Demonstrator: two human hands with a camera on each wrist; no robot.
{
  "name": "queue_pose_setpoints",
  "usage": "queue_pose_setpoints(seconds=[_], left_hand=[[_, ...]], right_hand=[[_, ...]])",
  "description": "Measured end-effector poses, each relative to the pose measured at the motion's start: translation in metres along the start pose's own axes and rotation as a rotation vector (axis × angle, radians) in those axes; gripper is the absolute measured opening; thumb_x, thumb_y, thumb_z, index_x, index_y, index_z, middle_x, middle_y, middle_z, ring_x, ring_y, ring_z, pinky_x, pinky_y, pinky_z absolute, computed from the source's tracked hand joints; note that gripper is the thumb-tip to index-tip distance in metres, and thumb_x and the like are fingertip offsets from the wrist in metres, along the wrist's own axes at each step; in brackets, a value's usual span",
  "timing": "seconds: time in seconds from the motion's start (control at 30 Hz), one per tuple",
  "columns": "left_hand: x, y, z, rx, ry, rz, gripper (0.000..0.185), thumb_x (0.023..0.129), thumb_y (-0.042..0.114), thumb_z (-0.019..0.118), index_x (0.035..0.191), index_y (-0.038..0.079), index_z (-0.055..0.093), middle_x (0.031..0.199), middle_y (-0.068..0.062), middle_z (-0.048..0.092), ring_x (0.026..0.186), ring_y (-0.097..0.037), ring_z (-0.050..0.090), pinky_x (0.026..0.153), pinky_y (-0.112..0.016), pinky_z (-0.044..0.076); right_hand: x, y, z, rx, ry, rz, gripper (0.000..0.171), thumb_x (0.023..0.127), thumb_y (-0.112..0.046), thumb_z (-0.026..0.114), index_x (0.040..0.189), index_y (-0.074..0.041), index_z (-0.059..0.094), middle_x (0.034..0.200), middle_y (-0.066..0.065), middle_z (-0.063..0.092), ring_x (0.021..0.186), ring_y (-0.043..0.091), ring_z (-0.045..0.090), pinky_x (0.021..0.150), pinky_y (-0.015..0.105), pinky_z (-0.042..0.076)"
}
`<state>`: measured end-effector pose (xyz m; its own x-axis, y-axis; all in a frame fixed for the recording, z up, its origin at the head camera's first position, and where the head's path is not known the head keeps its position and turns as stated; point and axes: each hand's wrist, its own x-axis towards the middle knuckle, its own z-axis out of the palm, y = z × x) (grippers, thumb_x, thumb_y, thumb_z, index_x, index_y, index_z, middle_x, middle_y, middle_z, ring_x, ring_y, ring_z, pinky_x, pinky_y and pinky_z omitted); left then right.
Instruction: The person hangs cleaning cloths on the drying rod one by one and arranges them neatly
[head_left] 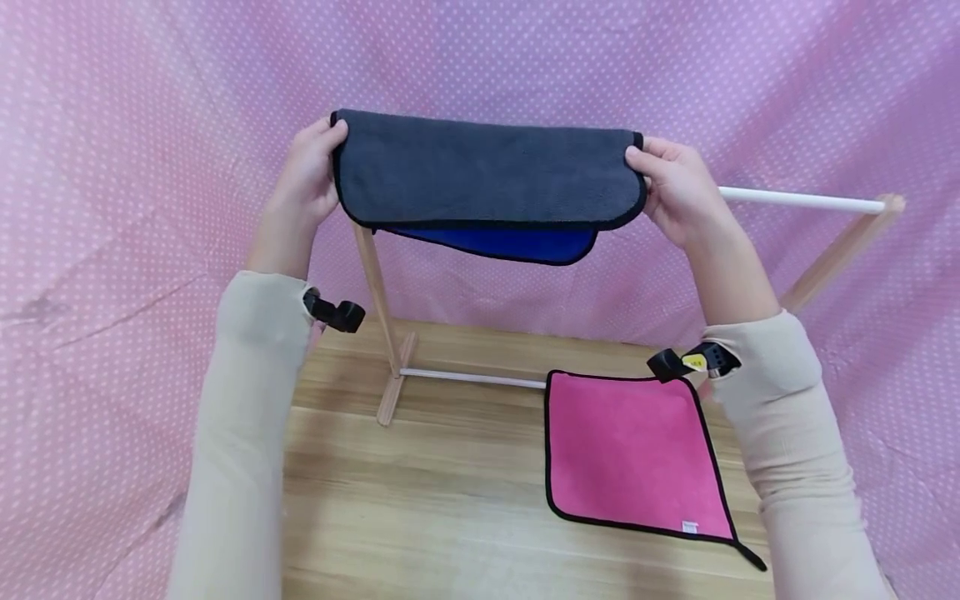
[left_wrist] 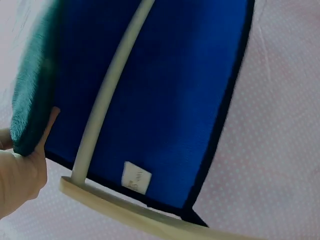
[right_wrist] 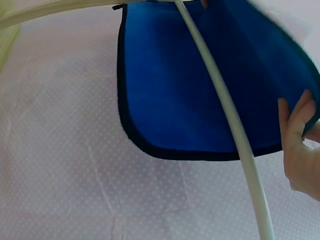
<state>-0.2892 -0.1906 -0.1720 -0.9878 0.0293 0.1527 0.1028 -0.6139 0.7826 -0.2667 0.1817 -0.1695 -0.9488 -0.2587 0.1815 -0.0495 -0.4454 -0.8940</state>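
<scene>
Head view shows the grey-and-blue towel (head_left: 487, 179) draped over the white rail (head_left: 802, 200) of a wooden drying rack (head_left: 378, 308), stretched between both hands. Left hand (head_left: 307, 179) pinches its left edge, right hand (head_left: 675, 192) its right edge, thumbs on top. A pink towel (head_left: 633, 454) lies flat on the wooden table (head_left: 420, 492) below.

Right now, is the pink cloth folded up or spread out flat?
Spread out flat. The pink cloth lies open in one layer on the wooden table, all four black-trimmed edges showing.
</scene>
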Motion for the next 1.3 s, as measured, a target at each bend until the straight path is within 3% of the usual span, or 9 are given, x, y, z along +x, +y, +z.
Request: queue_pose_setpoints(seconds=[0.27,0.53,0.63,0.77,0.83,0.93,1.07,1.17,1.3], left_hand=[[-0.011,-0.014,-0.025,0.238,-0.065,-0.077,0.013,0.096,0.009,0.041,0.101,0.002,0.051,0.081,-0.006,0.062,0.068,-0.014,0.062,0.06,-0.022,0.052],[-0.005,-0.022,-0.022,0.33,0.018,-0.04,0.017,0.094,0.018,0.048,0.093,0.005,0.06,0.076,-0.002,0.062,0.066,-0.011,0.059,0.06,-0.02,0.049],[-0.001,-0.019,-0.013,0.297,0.053,0.031,0.015,0.093,0.011,0.05,0.091,0.004,0.063,0.076,-0.004,0.063,0.065,-0.012,0.06,0.06,-0.02,0.05],[0.0,-0.012,-0.007,0.134,0.059,0.21,0.014,0.091,0.001,0.05,0.094,0.0,0.064,0.075,-0.008,0.062,0.063,-0.015,0.061,0.059,-0.021,0.051],[-0.003,-0.011,-0.01,0.081,0.045,0.264,0.014,0.09,-0.001,0.05,0.095,-0.001,0.064,0.076,-0.009,0.061,0.063,-0.016,0.06,0.059,-0.022,0.051],[-0.011,-0.016,-0.023,0.092,0.041,0.25,0.011,0.09,-0.001,0.052,0.093,0.0,0.063,0.078,-0.008,0.061,0.063,-0.015,0.06,0.057,-0.022,0.051],[-0.02,-0.031,-0.042,0.169,0.041,0.183,0.012,0.088,-0.003,0.053,0.086,0.004,0.063,0.077,-0.005,0.061,0.061,-0.012,0.06,0.056,-0.021,0.05],[-0.022,-0.039,-0.049,0.221,0.036,0.152,0.014,0.089,-0.001,0.053,0.089,0.006,0.065,0.079,-0.003,0.061,0.064,-0.012,0.061,0.059,-0.021,0.05],[-0.02,-0.044,-0.048,0.278,0.031,0.154,0.013,0.089,0.001,0.054,0.095,0.007,0.064,0.081,-0.003,0.062,0.069,-0.012,0.063,0.063,-0.021,0.052]], right_hand=[[-0.01,0.019,-0.017,-0.395,-0.055,0.073,0.011,0.092,-0.012,0.052,0.092,-0.007,0.062,0.077,0.002,0.066,0.067,0.01,0.064,0.061,0.021,0.052],[0.002,0.026,-0.004,-0.606,0.149,-0.06,0.017,0.092,-0.017,0.053,0.085,-0.003,0.057,0.061,-0.002,0.06,0.052,0.007,0.057,0.051,0.016,0.049],[0.011,0.024,0.007,-0.605,0.207,-0.162,0.014,0.09,-0.008,0.053,0.077,-0.004,0.058,0.054,-0.003,0.058,0.045,0.006,0.053,0.047,0.015,0.047],[0.02,0.018,0.016,-0.444,0.279,-0.379,0.017,0.088,0.002,0.052,0.074,-0.006,0.059,0.055,-0.001,0.058,0.044,0.007,0.052,0.044,0.015,0.045],[0.019,0.016,0.016,-0.395,0.288,-0.426,0.017,0.087,0.003,0.052,0.074,-0.006,0.059,0.057,0.0,0.058,0.045,0.007,0.052,0.044,0.015,0.045],[0.011,0.019,0.011,-0.44,0.272,-0.344,0.018,0.087,0.002,0.052,0.072,-0.006,0.06,0.057,0.0,0.057,0.046,0.007,0.052,0.045,0.015,0.045],[0.001,0.032,-0.001,-0.628,0.242,-0.21,0.014,0.088,-0.003,0.053,0.075,-0.006,0.059,0.06,-0.005,0.057,0.052,0.004,0.053,0.05,0.013,0.047],[-0.001,0.043,-0.006,-0.716,0.242,-0.209,0.004,0.088,-0.005,0.055,0.085,-0.003,0.057,0.064,-0.008,0.059,0.056,0.001,0.055,0.054,0.013,0.049],[0.002,0.051,-0.004,-0.749,0.241,-0.254,0.008,0.086,-0.004,0.058,0.092,0.001,0.056,0.063,-0.011,0.06,0.055,0.001,0.057,0.055,0.013,0.05]])
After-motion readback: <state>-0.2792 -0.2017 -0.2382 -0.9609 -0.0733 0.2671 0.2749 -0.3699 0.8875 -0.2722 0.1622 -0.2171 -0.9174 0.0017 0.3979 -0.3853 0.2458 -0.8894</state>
